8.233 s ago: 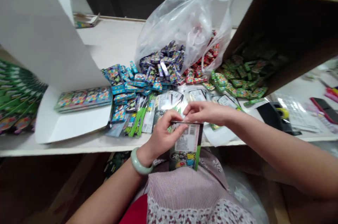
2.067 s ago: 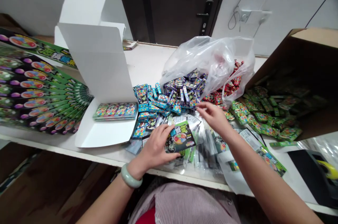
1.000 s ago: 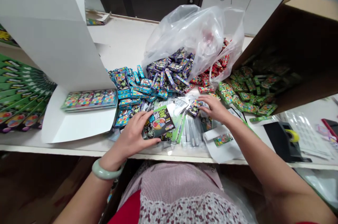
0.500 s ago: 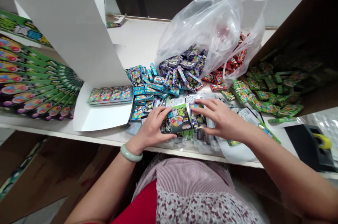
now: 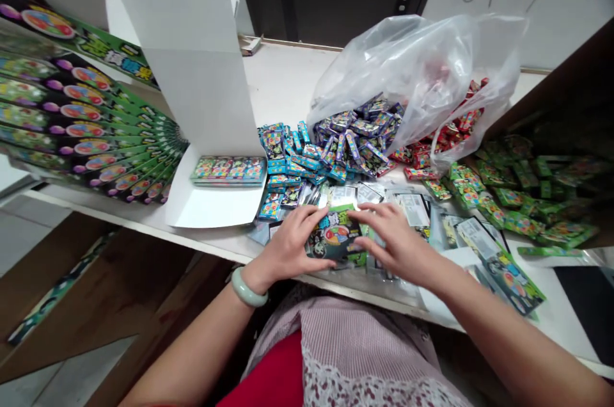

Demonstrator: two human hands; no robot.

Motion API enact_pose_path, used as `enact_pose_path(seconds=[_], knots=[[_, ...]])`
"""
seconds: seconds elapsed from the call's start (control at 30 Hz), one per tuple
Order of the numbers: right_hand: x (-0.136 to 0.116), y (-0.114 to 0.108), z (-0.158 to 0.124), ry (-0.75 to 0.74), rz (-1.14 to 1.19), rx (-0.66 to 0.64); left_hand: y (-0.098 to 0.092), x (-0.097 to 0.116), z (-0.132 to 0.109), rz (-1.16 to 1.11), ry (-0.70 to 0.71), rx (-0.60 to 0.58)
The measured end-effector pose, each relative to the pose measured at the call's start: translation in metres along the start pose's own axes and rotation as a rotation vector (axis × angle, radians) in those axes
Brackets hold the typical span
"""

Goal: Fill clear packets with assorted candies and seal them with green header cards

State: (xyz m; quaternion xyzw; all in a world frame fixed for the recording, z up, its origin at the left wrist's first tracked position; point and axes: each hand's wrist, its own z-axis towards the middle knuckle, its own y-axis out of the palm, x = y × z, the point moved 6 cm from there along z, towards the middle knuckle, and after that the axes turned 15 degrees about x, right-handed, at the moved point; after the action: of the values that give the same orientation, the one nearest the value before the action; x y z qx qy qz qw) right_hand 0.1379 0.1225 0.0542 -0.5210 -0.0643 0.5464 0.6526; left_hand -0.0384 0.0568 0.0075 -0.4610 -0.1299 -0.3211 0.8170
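Note:
A black-and-green printed packet with a colourful round picture lies at the front of the table, between my hands. My left hand grips its left side, thumb along the lower edge and fingers at the top. From the right, my right hand has its fingertips pressed to the packet's right edge. Whether a small box sits inside the packet is hidden. Under and beside my hands are clear plastic sleeves with printed cards. Just beyond lie piles of small blue boxes and purple boxes.
An open white carton holds a stack of printed packs on the left, beside fanned green-and-black printed cartons. A clear plastic bag covers part of the purple pile and red boxes. Green boxes spill from the right.
The small purple box that was in my right fingers is out of sight, and those fingers now press on the packet's right edge. The whole view has shifted leftward.

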Motion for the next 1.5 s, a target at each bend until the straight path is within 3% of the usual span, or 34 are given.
enact_pose_path(seconds=[0.07, 0.13, 0.2, 0.27, 0.37, 0.43, 0.53, 0.63, 0.73, 0.8, 0.9, 1.07, 1.2, 1.27, 1.43, 1.5], knots=[[0.003, 0.009, 0.006, 0.013, 0.068, 0.003, -0.005, -0.004, -0.003, -0.003, -0.015, 0.001], [0.023, 0.018, 0.02, 0.1, 0.068, 0.065, -0.013, -0.01, -0.006, 0.022, -0.048, 0.022], [0.051, 0.033, 0.04, 0.187, -0.066, 0.109, -0.022, -0.015, -0.009, 0.058, -0.068, 0.046], [0.071, 0.06, 0.061, 0.179, -0.228, 0.042, -0.029, -0.016, -0.01, 0.078, -0.066, 0.059], [0.084, 0.094, 0.087, 0.174, -0.314, 0.04, -0.034, -0.013, -0.011, 0.07, -0.06, 0.069], [0.086, 0.105, 0.098, 0.184, -0.353, 0.061, -0.036, -0.012, -0.012, 0.061, -0.069, 0.073], [0.089, 0.095, 0.102, 0.191, -0.359, 0.093, -0.041, -0.017, -0.015, 0.074, -0.097, 0.086], [0.094, 0.062, 0.093, 0.217, -0.297, 0.165, -0.048, -0.025, -0.017, 0.091, -0.115, 0.11], [0.108, 0.03, 0.068, 0.455, 0.121, 0.242, -0.049, -0.031, -0.016, 0.096, -0.116, 0.109], [0.115, 0.021, 0.045, 0.661, 0.451, 0.217, -0.047, -0.032, -0.014, 0.102, -0.109, 0.098], [0.12, 0.019, 0.015, 0.808, 0.622, 0.155, -0.04, -0.03, -0.01, 0.105, -0.095, 0.068], [0.132, 0.033, -0.011, 0.73, 0.39, 0.023, -0.026, -0.024, -0.008, 0.091, -0.082, 0.021], [0.135, 0.039, -0.017, 0.672, 0.251, 0.041, -0.016, -0.022, -0.011, 0.091, -0.068, -0.029], [0.127, 0.038, -0.019, 0.578, 0.118, 0.037, -0.012, -0.023, -0.013, 0.097, -0.073, -0.054], [0.103, 0.04, -0.022, 0.321, -0.323, -0.115, -0.007, -0.025, -0.012, 0.094, -0.064, -0.053], [0.095, 0.03, -0.019, 0.302, -0.339, -0.056, -0.006, -0.023, -0.01, 0.089, -0.042, -0.05]])
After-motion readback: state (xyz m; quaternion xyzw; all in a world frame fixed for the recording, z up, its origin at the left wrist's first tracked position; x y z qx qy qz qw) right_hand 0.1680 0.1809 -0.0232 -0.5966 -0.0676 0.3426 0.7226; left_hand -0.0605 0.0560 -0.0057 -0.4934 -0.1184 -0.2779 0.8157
